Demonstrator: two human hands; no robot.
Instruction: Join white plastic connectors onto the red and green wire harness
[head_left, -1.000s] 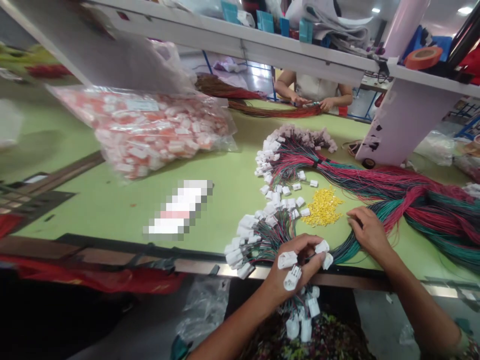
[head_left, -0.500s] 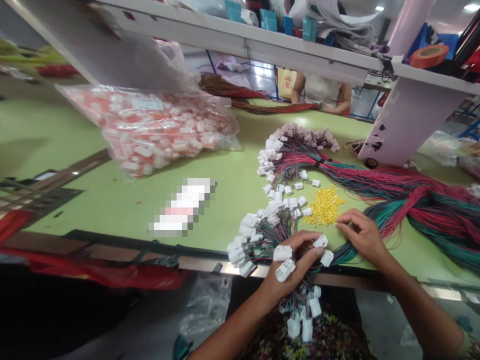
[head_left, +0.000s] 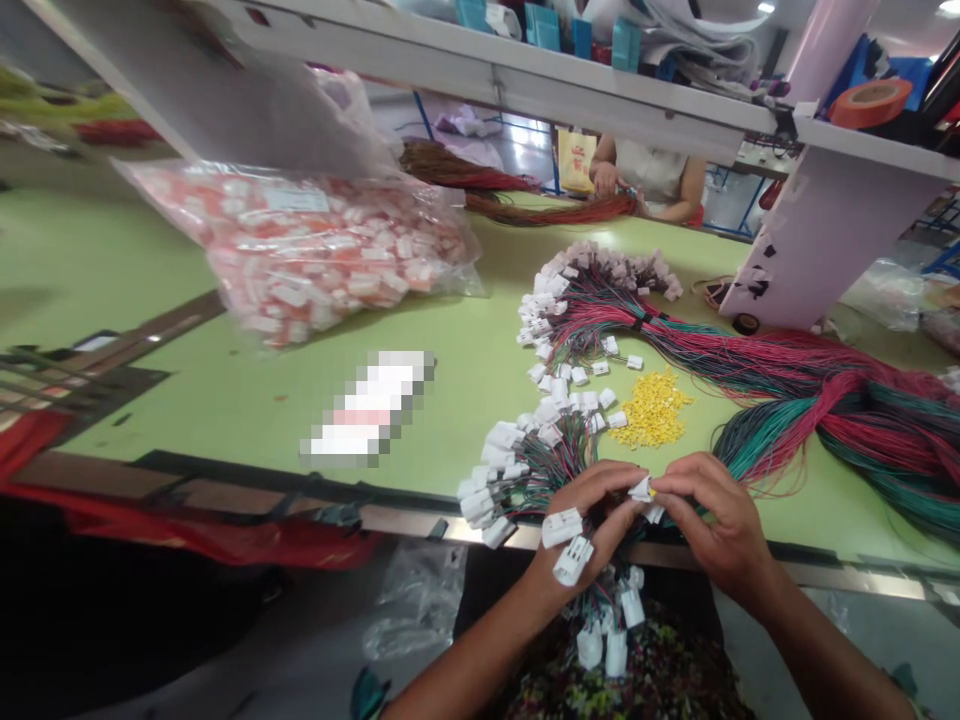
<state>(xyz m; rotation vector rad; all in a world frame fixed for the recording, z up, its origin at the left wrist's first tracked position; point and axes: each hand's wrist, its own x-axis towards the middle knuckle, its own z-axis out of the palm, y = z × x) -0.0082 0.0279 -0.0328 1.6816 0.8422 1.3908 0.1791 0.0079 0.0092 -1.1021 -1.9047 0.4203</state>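
Note:
Thumb and fingers of my left hand (head_left: 592, 515) pinch a white connector (head_left: 641, 488) at the end of thin wires. Other white connectors (head_left: 574, 560) stick out over the back of that hand, and several more hang below it past the table edge. My right hand (head_left: 716, 510) is closed at the connector's right side, pinching a small yellow piece (head_left: 652, 492) against it; the fingers mostly hide the piece. Behind both hands lies a pile of small yellow pieces (head_left: 652, 408). A bunch of wired white connectors (head_left: 499, 445) rests left of my left hand.
Bundled red, green and black wires (head_left: 720, 352) run across the table's right side. A clear bag of white and orange parts (head_left: 337, 250) lies at back left, near a blurred-out flat object (head_left: 367, 410). A shelf (head_left: 525, 95) spans overhead. Across the table sits another person (head_left: 660, 175).
My right hand has moved left from beside the yellow pile to the connector in my left hand, bringing a yellow piece. The other person's hand has risen.

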